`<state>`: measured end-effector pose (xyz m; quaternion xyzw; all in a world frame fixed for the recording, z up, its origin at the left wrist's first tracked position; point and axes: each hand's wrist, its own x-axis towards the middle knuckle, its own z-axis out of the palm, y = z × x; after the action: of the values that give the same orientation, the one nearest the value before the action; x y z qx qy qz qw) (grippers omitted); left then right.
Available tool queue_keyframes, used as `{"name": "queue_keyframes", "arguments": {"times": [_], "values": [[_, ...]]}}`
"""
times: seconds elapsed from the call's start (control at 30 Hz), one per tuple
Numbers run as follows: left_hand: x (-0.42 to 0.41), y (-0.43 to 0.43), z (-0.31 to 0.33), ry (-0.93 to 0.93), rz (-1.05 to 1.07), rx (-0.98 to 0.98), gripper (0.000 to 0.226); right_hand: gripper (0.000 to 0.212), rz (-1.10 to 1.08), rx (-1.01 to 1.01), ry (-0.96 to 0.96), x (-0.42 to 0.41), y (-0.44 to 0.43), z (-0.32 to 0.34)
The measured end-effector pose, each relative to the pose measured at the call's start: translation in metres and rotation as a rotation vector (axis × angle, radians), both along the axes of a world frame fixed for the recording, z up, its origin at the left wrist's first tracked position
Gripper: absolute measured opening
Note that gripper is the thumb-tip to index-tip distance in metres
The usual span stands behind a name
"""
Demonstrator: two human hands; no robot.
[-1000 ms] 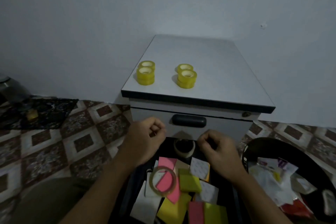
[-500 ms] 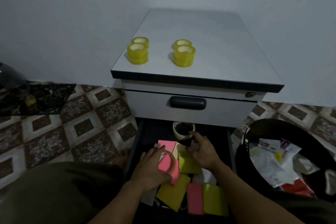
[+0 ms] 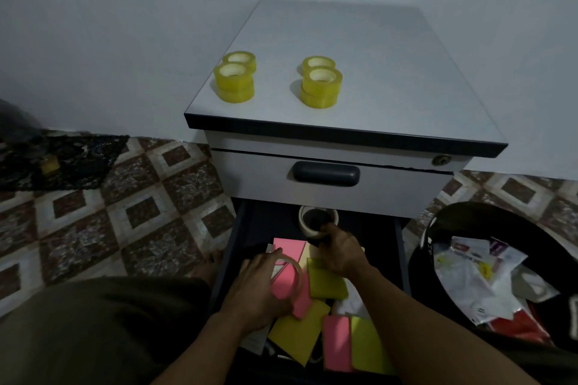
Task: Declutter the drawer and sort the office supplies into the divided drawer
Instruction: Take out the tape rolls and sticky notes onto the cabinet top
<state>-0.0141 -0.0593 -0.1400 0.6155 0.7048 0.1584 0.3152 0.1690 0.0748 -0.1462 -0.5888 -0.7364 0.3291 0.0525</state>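
Both hands, a second ago held as closed fists above the open drawer [image 3: 233, 247] at the level of the cabinet front, have come down into it. The left hand [image 3: 256, 287] has settled on the clear tape ring [image 3: 299, 275] lying on the pink notes [image 3: 286, 287], thumb and fingers curled round its left side. The right hand [image 3: 342, 255] has advanced from the yellow pad [image 3: 328, 286] to the near rim of the white tape roll [image 3: 304, 223] at the back, its fingertips curled there; whether it grips the roll cannot be told.
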Motion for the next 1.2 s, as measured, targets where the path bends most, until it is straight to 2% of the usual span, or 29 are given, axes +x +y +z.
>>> {"name": "queue_keyframes", "arguments": {"times": [0.1, 0.17, 0.27, 0.37, 0.47, 0.53, 0.8, 0.97, 1.2], "values": [[-0.002, 0.001, 0.004, -0.05, 0.026, 0.027, 0.086, 0.038, 0.005, 0.032, -0.024, -0.004, 0.002, 0.005], [-0.002, 0.0, 0.01, -0.069, 0.051, 0.049, 0.082, 0.038, -0.003, 0.037, 0.009, -0.002, 0.0, 0.006], [0.0, 0.0, 0.016, -0.115, 0.086, 0.054, 0.079, 0.016, -0.044, 0.024, 0.064, 0.006, -0.006, 0.012], [0.003, 0.004, 0.025, -0.158, 0.134, 0.05, 0.073, 0.013, -0.046, 0.045, 0.118, 0.02, -0.011, 0.024], [0.007, 0.007, 0.032, -0.168, 0.159, 0.016, 0.087, 0.023, 0.027, 0.113, 0.126, 0.039, -0.017, 0.04], [0.007, 0.007, 0.037, -0.169, 0.177, -0.003, 0.104, 0.019, 0.045, 0.124, 0.118, 0.05, -0.02, 0.05], [0.0, 0.002, 0.074, -0.131, 0.072, -0.009, 0.12, 0.01, 0.146, 0.062, 0.035, 0.072, -0.045, 0.095], [-0.003, -0.009, 0.107, -0.131, 0.031, 0.036, 0.119, 0.013, 0.164, 0.028, 0.131, 0.082, -0.067, 0.129], [-0.012, -0.028, 0.161, -0.147, 0.0, 0.214, 0.095, 0.013, 0.194, 0.095, 0.18, 0.084, -0.101, 0.183]]}}
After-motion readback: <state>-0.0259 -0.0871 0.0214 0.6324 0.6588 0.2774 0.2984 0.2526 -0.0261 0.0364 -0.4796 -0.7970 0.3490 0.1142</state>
